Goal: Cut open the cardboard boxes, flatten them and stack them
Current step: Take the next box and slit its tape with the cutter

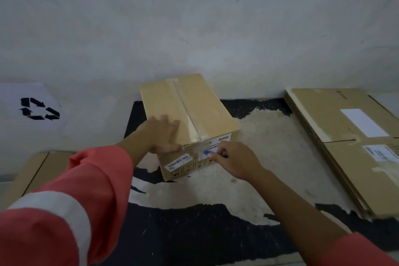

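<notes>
One sealed cardboard box (pixel 194 103) is seen at the middle of a worn black desk (pixel 194 233), close to the wall; its top is pressed by the left hand (pixel 162 134), fingers laid flat; a blue cutter (pixel 207 152) is gripped in the right hand (pixel 235 160) and held against the taped near face; flattened boxes (pixel 336 119) are stacked well to the right.

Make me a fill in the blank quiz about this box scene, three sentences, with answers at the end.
The left hand presses flat on the ____ face of the taped box.
The cutter held by the right hand is ____ in colour.
The stack of flattened boxes lies on the taped box's ____ side.
Missing words: top, blue, right.
</notes>
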